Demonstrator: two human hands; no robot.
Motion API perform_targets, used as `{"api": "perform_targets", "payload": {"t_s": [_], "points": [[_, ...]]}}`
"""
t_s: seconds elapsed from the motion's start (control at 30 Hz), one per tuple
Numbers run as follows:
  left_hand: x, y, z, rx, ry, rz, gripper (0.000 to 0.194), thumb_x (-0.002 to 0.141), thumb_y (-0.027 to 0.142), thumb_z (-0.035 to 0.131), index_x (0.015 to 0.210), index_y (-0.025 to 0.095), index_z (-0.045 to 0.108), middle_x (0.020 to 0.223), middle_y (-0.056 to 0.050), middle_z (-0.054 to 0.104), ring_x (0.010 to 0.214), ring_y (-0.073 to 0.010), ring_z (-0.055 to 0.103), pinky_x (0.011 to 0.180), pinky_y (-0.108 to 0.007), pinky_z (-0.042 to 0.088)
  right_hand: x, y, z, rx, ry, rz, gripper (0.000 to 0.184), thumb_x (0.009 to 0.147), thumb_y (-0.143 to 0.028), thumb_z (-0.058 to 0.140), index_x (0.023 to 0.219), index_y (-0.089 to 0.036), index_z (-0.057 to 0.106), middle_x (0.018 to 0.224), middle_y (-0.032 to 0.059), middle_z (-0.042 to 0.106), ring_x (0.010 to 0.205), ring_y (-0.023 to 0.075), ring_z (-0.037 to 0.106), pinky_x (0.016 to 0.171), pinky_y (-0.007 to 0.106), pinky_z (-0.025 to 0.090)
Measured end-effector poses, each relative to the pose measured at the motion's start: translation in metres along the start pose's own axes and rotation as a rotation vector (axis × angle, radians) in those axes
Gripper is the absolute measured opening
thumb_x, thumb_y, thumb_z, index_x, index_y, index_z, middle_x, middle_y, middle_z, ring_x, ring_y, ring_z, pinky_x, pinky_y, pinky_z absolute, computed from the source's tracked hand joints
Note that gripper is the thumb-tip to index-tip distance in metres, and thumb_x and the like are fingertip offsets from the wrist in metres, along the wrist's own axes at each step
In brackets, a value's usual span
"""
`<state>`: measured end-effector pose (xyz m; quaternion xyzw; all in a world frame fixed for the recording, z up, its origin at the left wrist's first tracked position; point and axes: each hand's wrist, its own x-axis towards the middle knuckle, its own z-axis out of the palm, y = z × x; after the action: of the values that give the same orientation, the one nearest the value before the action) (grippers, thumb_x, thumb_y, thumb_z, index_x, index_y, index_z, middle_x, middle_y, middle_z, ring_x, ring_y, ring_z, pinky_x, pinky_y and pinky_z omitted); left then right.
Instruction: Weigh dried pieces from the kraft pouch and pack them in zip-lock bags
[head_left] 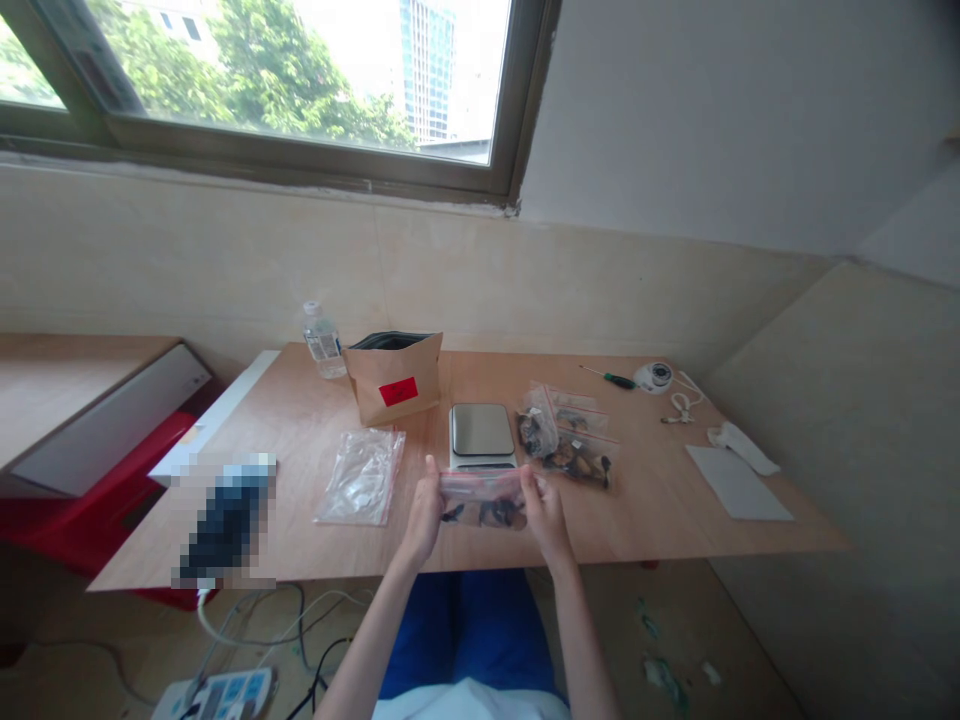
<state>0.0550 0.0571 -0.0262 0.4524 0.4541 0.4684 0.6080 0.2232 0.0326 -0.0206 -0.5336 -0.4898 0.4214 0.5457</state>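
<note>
A clear zip-lock bag (pixel 480 512) with dark pieces inside is stretched between my two hands, above the table's front edge. My left hand (pixel 426 515) pinches its upper left corner, and my right hand (pixel 545 510) pinches the upper right corner. Just beyond the bag sits a small scale (pixel 482 430) with a square metal plate, its front partly hidden by the bag. Right of the scale lie several filled zip-lock bags (pixel 574 455) with dark and brown pieces. On the left is a flat pile of clear zip-lock bags (pixel 360 478).
Behind the pile stands an open brown paper pouch (pixel 397 380) with a red label, beside a water bottle (pixel 323 342). A screwdriver (pixel 616 380), a round white camera (pixel 654 377) and white paper (pixel 739 483) lie on the right. A power strip (pixel 217 695) with cables is on the floor.
</note>
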Motion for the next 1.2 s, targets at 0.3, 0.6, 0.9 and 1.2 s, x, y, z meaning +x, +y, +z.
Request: {"api": "perform_targets", "payload": {"t_s": [0.3,0.6,0.9,1.2], "points": [[0.006,0.012,0.007,0.199,-0.031,0.144,0.065,0.090,0.056,0.021,0.087,0.016,0.073,0.086,-0.008,0.072,0.082,-0.0216,0.064,0.079,-0.035,0.049,0.022,-0.010,-0.060,-0.129,0.096,0.039,0.055,0.073,-0.067,0.053,0.068,-0.015,0.070,0.065,0.0080,0.069,0.061,0.0218,0.063,0.061,0.032,0.049],[0.042,0.080,-0.048,0.684,0.523,0.719,0.033,0.091,0.036,0.039,0.109,0.020,0.061,0.113,-0.007,0.061,0.111,-0.0203,0.051,0.097,-0.035,0.036,0.037,0.033,-0.149,-0.717,0.601,-0.056,0.077,0.073,-0.071,0.044,0.112,-0.006,0.057,0.095,0.0219,0.066,0.089,0.0330,0.060,0.077,0.046,0.046],[0.100,0.153,-0.080,0.949,0.894,0.781,0.035,0.085,0.033,0.050,0.118,0.020,0.056,0.130,-0.011,0.051,0.124,-0.0275,0.041,0.105,-0.045,0.023,-0.002,0.100,-0.067,-1.170,0.689,-0.097,0.064,0.088,-0.051,0.032,0.135,-0.009,0.040,0.143,0.0260,0.029,0.130,0.0397,0.028,0.098,0.061,0.026],[0.077,0.140,-0.093,1.019,0.523,0.351,0.031,0.077,0.044,0.054,0.092,0.022,0.068,0.095,-0.007,0.072,0.089,-0.0242,0.065,0.076,-0.031,0.046,0.045,0.058,-0.062,-0.990,0.663,-0.077,0.057,0.088,-0.048,0.032,0.129,-0.011,0.045,0.138,0.0242,0.036,0.132,0.0382,0.027,0.098,0.067,0.020]]}}
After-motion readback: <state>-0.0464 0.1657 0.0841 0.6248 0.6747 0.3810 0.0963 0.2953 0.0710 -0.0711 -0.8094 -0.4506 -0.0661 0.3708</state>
